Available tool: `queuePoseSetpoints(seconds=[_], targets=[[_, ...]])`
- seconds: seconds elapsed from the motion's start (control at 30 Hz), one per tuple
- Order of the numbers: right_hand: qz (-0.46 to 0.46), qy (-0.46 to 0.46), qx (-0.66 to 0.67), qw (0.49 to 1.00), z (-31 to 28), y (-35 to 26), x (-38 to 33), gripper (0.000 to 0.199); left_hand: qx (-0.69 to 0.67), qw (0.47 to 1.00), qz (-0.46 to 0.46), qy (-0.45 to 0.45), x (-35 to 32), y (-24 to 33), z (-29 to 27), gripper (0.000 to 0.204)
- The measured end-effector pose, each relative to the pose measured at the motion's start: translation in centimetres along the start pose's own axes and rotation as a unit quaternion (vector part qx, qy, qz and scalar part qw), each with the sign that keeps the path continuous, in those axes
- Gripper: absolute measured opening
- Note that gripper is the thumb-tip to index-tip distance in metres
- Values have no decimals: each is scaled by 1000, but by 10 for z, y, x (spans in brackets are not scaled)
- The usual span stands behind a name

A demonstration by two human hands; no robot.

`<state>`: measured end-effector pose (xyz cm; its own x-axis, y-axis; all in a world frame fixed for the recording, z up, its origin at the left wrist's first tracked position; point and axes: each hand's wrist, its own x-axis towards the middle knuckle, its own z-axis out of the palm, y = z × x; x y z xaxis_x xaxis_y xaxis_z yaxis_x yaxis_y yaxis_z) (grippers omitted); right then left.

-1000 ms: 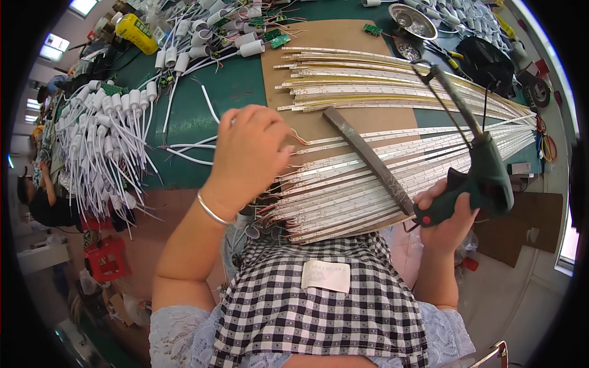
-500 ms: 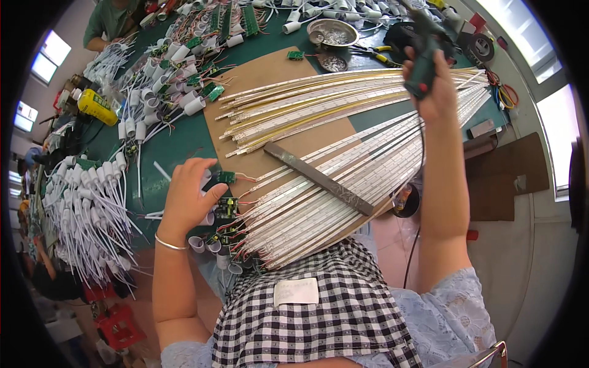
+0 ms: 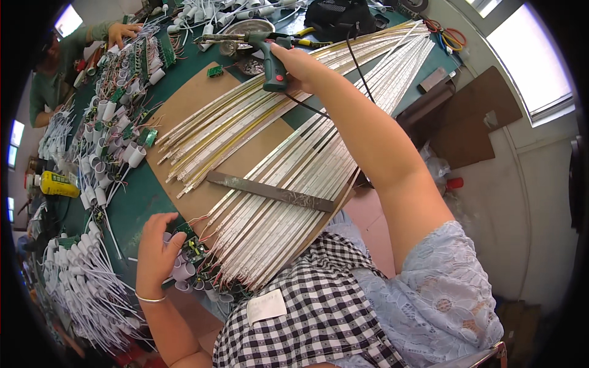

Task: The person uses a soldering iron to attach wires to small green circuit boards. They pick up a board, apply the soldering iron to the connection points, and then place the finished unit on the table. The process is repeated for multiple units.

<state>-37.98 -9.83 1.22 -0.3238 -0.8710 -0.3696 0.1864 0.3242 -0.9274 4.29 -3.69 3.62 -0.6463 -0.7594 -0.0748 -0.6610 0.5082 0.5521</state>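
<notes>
My right hand (image 3: 297, 66) grips a green pistol-shaped soldering gun (image 3: 274, 70) with a red button and a cord. Its narrow front points left, over a metal bowl (image 3: 248, 26). My left hand (image 3: 158, 251), fingers curved and apart, rests beside small green circuit boards (image 3: 195, 248) and white lamp caps (image 3: 183, 272). Red wires join these boards to the ends of slim white LED strips (image 3: 264, 239). A flat grey metal bar (image 3: 273, 192) lies across the strips. Behind them, a second bundle of strips (image 3: 227, 132) rests on brown cardboard (image 3: 161, 168).
Piles of white caps with wires (image 3: 86, 270) cover the table's left side. A yellow bottle (image 3: 56, 184) stands at the far left. Another person's hand (image 3: 123, 34) works at the back left. A black bag (image 3: 337, 18) and yellow-handled pliers (image 3: 310, 43) lie at the back.
My right hand has brought the soldering gun leftward, from the far right to above the bowl side. The view has turned to the right. My left hand stays by the circuit boards.
</notes>
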Motion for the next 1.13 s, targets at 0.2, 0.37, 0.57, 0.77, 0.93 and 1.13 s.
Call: queuePoseSetpoints(seconds=[0.2,0.37,0.57,0.77,0.93,1.13], targets=[[-43,22,-178,983,-12,-5,-5,45,94,995,38,-13,4,26,3,49],[-269,208,-434,834,-4,4,-23,46,227,970,88,25,-1,53,25,63],[-322,-49,-580,747,53,30,-114,41,247,967,69,-13,-4,79,54,77],[-327,-65,-602,726,59,65,-125,36,251,965,74,5,-10,80,63,78],[-360,-99,-596,711,68,64,-147,37,252,965,73,16,-13,79,63,76],[-282,-147,-659,681,74,68,-170,51,256,964,72,16,-11,79,65,75]])
